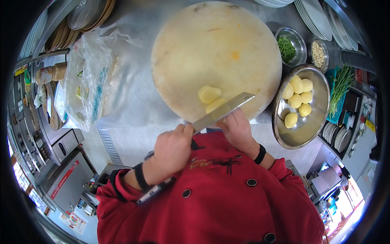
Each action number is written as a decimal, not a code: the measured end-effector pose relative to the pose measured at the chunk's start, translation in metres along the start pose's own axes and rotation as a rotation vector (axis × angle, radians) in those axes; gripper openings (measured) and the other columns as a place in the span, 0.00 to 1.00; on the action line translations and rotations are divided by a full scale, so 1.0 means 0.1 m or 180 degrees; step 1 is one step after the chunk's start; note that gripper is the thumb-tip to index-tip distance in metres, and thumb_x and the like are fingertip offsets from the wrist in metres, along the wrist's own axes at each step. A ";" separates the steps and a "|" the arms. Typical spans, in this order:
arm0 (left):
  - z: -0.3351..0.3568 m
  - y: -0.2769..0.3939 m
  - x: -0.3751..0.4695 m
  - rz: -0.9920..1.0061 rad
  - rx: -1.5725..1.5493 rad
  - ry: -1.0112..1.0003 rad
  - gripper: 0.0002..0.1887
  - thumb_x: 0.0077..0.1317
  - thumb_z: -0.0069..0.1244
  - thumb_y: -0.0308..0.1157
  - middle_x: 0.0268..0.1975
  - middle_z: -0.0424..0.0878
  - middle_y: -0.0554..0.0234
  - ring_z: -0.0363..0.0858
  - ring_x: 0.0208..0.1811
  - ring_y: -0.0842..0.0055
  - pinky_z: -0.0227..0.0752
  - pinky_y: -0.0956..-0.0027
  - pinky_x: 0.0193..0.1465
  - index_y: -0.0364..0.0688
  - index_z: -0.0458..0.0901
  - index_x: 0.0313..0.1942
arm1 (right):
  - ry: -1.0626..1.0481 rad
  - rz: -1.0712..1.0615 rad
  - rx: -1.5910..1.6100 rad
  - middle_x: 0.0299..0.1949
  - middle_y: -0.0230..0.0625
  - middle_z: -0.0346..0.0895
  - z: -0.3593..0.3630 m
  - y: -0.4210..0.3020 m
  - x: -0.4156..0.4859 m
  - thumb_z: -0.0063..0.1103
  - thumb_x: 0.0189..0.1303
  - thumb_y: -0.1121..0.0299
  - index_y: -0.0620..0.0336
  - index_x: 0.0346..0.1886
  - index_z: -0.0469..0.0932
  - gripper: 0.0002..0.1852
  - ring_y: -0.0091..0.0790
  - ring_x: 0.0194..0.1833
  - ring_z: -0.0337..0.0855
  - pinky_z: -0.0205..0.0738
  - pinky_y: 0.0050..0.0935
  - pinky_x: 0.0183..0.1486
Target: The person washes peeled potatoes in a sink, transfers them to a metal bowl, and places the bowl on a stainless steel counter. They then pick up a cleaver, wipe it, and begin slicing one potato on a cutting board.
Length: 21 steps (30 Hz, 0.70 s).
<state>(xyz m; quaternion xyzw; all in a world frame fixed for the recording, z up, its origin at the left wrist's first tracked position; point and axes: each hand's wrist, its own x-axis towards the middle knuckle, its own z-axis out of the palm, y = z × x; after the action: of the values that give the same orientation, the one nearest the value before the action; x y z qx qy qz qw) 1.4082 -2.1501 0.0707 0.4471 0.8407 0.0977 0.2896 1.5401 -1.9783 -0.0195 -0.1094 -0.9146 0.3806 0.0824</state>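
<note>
A cleaver [224, 111] slants up to the right over the near edge of a round chopping block [213, 45]. My left hand [172, 149] is closed around its handle. At the lower edge of the blade is my right hand [239, 129], its fingertips partly hidden behind the steel; whether they pinch the blade or something under it cannot be told. Just beyond the blade, a peeled potato [209, 94] lies on the block. Beside it sits a second potato piece [215, 105], partly covered by the cleaver.
Right of the block, a large steel bowl [283, 135] holds several peeled potatoes. Behind it stand small bowls of chopped greens [286, 48] and peeled garlic cloves [317, 55]. A green basket of scallions [341, 88] is farther right. A clear plastic bag [88, 82] lies on the steel counter [131, 76], left.
</note>
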 end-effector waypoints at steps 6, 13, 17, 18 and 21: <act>0.32 0.01 0.44 0.0171 -0.0171 -0.0006 0.06 0.57 0.47 0.24 0.32 0.80 0.52 0.84 0.30 0.59 0.78 0.62 0.30 0.36 0.73 0.36 | 0.0122 -0.0100 -0.0034 0.45 0.50 0.73 0.00 -0.02 0.01 0.64 0.42 0.80 0.69 0.49 0.74 0.25 0.54 0.47 0.75 0.74 0.42 0.49; 0.49 0.02 0.54 0.0165 -0.0014 0.0089 0.07 0.57 0.47 0.26 0.32 0.80 0.53 0.84 0.29 0.60 0.77 0.61 0.30 0.38 0.74 0.37 | 0.0158 -0.0136 -0.0004 0.46 0.50 0.72 -0.01 -0.03 0.02 0.59 0.43 0.82 0.70 0.49 0.73 0.24 0.55 0.48 0.74 0.73 0.42 0.51; 0.18 0.03 0.23 0.0122 -0.0171 0.0145 0.09 0.54 0.47 0.25 0.31 0.79 0.56 0.82 0.27 0.60 0.76 0.60 0.29 0.39 0.75 0.37 | 0.0014 -0.0162 -0.0010 0.46 0.51 0.72 -0.01 0.01 -0.01 0.61 0.43 0.82 0.69 0.49 0.73 0.23 0.55 0.47 0.74 0.74 0.43 0.48; 0.11 0.05 0.13 0.0011 -0.0115 0.0054 0.10 0.53 0.47 0.24 0.31 0.78 0.56 0.81 0.27 0.60 0.75 0.60 0.29 0.39 0.75 0.37 | -0.0029 -0.0075 0.0033 0.46 0.51 0.72 0.00 0.01 -0.02 0.61 0.43 0.81 0.69 0.49 0.73 0.23 0.55 0.46 0.74 0.74 0.42 0.48; 0.00 0.07 -0.01 -0.0109 -0.0025 0.0016 0.11 0.52 0.47 0.24 0.30 0.78 0.56 0.80 0.25 0.61 0.74 0.61 0.28 0.39 0.76 0.38 | 0.0018 0.0045 0.0135 0.46 0.51 0.72 0.01 0.00 -0.04 0.63 0.44 0.81 0.68 0.49 0.73 0.24 0.55 0.45 0.74 0.74 0.42 0.46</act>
<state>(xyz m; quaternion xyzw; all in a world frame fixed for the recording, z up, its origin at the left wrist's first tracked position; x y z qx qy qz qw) 1.4133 -2.1470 0.0741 0.4312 0.8485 0.0972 0.2909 1.5432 -1.9801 -0.0202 -0.1151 -0.9053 0.4001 0.0846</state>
